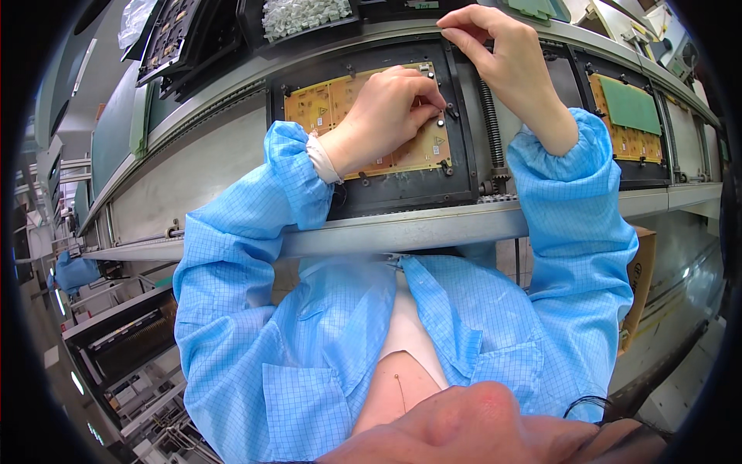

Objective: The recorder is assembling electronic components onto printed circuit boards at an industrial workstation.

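My left hand [390,116] is over the right part of a yellow-brown circuit board [313,104], its thumb and forefinger pinched together by small black and white parts at the board's edge. Whatever sits between those fingertips is too small or hidden to name. The board lies in a black carrier frame [456,166] with small clamps around it. My right hand [502,58] is raised beyond the frame's right side, thumb and forefinger tips drawn close together. Any part in that pinch cannot be made out.
A black bin of small white connectors [305,17] stands behind the line, beside tilted black trays [174,39]. Rightward on the conveyor is a second carrier with a green-covered board [632,108]. A metal rail [417,232] runs along the front; a spring-like coil [488,124] lies between carriers.
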A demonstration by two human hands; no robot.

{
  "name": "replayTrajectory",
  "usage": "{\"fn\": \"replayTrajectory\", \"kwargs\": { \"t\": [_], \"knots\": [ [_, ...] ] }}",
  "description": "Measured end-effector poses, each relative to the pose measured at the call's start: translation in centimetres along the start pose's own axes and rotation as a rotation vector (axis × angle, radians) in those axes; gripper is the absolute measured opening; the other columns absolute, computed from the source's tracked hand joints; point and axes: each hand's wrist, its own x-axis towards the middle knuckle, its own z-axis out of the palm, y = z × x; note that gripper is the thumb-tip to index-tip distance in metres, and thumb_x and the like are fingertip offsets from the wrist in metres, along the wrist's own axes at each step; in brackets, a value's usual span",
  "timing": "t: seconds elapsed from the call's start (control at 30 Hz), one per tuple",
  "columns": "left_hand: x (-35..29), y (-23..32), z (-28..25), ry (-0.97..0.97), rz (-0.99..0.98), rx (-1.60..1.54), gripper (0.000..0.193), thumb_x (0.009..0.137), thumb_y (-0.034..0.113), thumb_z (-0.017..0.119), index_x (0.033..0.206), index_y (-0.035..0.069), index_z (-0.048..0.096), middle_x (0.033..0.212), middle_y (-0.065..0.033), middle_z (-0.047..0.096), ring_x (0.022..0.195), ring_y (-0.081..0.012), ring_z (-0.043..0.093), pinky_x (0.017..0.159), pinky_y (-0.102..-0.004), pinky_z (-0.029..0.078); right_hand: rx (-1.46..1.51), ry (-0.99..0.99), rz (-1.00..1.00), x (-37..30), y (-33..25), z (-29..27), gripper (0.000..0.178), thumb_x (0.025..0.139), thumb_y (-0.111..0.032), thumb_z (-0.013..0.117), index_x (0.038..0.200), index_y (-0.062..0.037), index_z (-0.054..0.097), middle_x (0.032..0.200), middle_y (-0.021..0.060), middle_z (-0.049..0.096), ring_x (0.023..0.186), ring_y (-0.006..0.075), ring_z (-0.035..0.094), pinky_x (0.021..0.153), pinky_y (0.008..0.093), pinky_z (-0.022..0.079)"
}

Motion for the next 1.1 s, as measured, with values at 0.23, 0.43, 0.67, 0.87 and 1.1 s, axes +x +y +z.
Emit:
{"fn": "replayTrajectory", "kwargs": {
  "t": [0.23,0.43,0.67,0.87,1.1],
  "knots": [
    [0.4,-0.2,-0.2,-0.045,-0.033,-0.053,0.006,0.079,0.012,0.074,0.083,0.008,0.075,0.085,-0.0078,0.073,0.089,-0.028,0.067,0.081,-0.0389,0.054,0.079,-0.031,0.031,-0.9,0.0,-0.9,0.012,0.091,-0.009,0.067,0.099,-0.0019,0.071,0.09,0.0127,0.071,0.081,0.0222,0.069,0.074,0.0321,0.054],
    [0.0,-0.5,0.3,0.009,0.099,0.031,0.006,0.078,0.008,0.073,0.083,0.006,0.072,0.085,-0.0095,0.068,0.089,-0.0306,0.065,0.08,-0.0394,0.054,0.051,-0.07,-0.019,-1.0,0.8,-0.4,0.016,0.095,-0.013,0.068,0.106,-0.0025,0.072,0.093,0.0081,0.074,0.084,0.0128,0.069,0.076,0.026,0.054],
    [1.2,-1.2,-2.7,0.213,0.02,0.006,0.009,0.081,0.01,0.075,0.085,0.004,0.07,0.084,-0.0112,0.065,0.084,-0.0317,0.066,0.076,-0.0395,0.054,0.263,-0.188,0.183,-1.7,1.8,-1.6,0.019,0.097,-0.012,0.066,0.109,0.0021,0.069,0.096,0.0034,0.072,0.087,0.0094,0.065,0.08,0.0231,0.05],
    [4.8,-9.1,-9.6,0.554,0.102,0.583,0.01,0.087,0.014,0.071,0.095,0.008,0.071,0.09,-0.0096,0.066,0.083,-0.0295,0.067,0.075,-0.039,0.055,0.572,-0.25,0.372,-1.9,1.3,-2.0,0.023,0.097,-0.017,0.066,0.112,0.0,0.068,0.097,0.005,0.072,0.09,0.009,0.065,0.081,0.024,0.05],
    [6.5,-12.1,-9.9,0.44,0.01,0.611,0.01,0.09,0.015,0.069,0.092,0.006,0.073,0.094,-0.0111,0.069,0.087,-0.0319,0.069,0.079,-0.0391,0.056,0.942,-0.327,0.555,-2.2,1.7,-1.2,0.022,0.098,-0.012,0.066,0.117,0.0001,0.065,0.104,0.0084,0.07,0.091,0.0124,0.066,0.088,0.0276,0.055]
  ]
}}
